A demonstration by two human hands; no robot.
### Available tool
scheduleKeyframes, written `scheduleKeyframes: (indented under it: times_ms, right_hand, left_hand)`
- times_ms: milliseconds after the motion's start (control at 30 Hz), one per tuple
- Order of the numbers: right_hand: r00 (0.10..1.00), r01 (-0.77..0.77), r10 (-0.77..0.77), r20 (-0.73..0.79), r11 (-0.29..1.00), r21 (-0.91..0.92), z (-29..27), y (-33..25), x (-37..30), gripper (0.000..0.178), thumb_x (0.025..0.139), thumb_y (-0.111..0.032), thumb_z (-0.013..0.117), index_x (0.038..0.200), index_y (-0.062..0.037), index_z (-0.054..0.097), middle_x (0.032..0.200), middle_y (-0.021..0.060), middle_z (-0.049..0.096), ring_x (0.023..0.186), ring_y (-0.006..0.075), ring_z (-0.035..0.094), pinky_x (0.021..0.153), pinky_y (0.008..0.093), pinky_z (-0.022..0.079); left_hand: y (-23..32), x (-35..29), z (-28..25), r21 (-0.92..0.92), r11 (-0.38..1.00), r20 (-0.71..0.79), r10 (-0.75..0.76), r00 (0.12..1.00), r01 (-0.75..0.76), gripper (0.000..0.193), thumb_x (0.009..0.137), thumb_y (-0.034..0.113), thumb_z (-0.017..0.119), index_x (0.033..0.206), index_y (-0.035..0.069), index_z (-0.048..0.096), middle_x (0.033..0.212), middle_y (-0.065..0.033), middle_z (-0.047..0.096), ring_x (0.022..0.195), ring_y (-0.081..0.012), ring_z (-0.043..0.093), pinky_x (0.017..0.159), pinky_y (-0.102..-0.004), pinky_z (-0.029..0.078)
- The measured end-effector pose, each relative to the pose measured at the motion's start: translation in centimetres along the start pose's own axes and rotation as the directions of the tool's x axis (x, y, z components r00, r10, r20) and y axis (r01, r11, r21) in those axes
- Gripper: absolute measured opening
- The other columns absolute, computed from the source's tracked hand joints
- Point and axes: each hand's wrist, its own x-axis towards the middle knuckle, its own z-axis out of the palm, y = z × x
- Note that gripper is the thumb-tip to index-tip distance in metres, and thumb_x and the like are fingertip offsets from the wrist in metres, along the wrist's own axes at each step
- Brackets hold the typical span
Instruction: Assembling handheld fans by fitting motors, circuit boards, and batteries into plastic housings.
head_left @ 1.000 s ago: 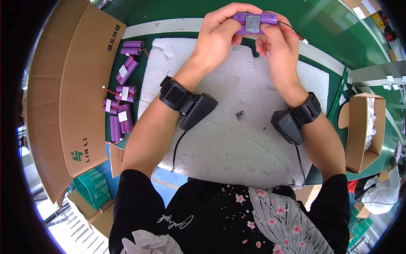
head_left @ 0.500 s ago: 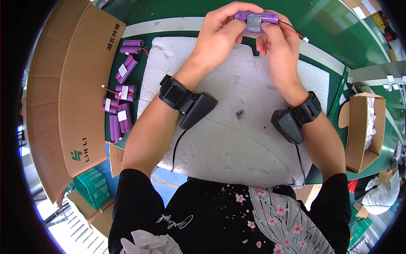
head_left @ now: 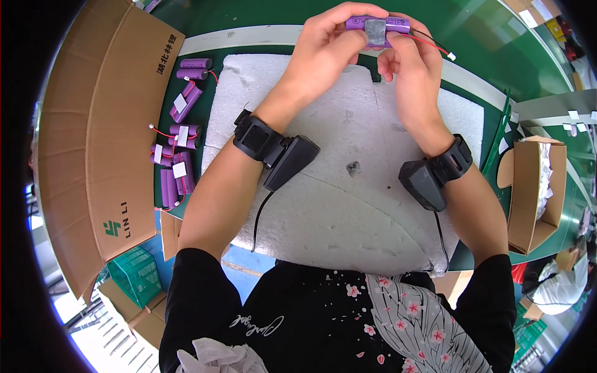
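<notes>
A purple battery pack (head_left: 379, 28) with a grey patch in its middle and red and black wires trailing right is held up over the far edge of a white foam mat (head_left: 348, 205). My left hand (head_left: 326, 46) grips the pack's left end. My right hand (head_left: 410, 65) holds its right end, thumb pressed on the grey patch. Both wrists carry black strapped devices with cables.
Several more purple battery packs (head_left: 177, 143) with white labels and red wires lie on the green table left of the mat. A large flat cardboard sheet (head_left: 93, 124) lies at the left. An open cardboard box (head_left: 528, 193) with white material stands at the right.
Both hands have shifted the pack very slightly; otherwise nothing has visibly moved.
</notes>
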Motion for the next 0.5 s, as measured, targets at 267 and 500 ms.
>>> scheduleKeyframes:
  times_ms: [267,500]
  right_hand:
    - [1.000,0.003,-0.003,-0.017,1.000,0.018,0.1,0.1,-0.1,0.022,0.087,-0.012,0.054,0.105,0.0011,0.057,0.073,0.0045,0.056,0.053,0.0080,0.048,0.047,0.0223,0.038]
    - [1.000,-0.007,0.008,0.005,0.999,-0.046,0.0,0.0,-0.3,0.026,0.089,-0.016,0.051,0.108,0.0007,0.056,0.072,0.0045,0.056,0.054,0.0096,0.048,0.047,0.0228,0.037]
  left_hand:
    - [-0.4,-0.1,1.0,-0.110,0.994,0.037,0.026,0.999,-0.021,0.042,0.079,-0.005,0.068,0.119,0.004,0.058,0.097,-0.0048,0.064,0.087,-0.0115,0.061,0.080,-0.0267,0.051]
    - [-0.3,0.0,0.7,-0.083,0.996,0.041,-0.019,0.999,0.022,0.047,0.078,0.003,0.073,0.122,0.005,0.058,0.101,-0.0040,0.065,0.087,-0.0078,0.060,0.076,-0.0237,0.052]
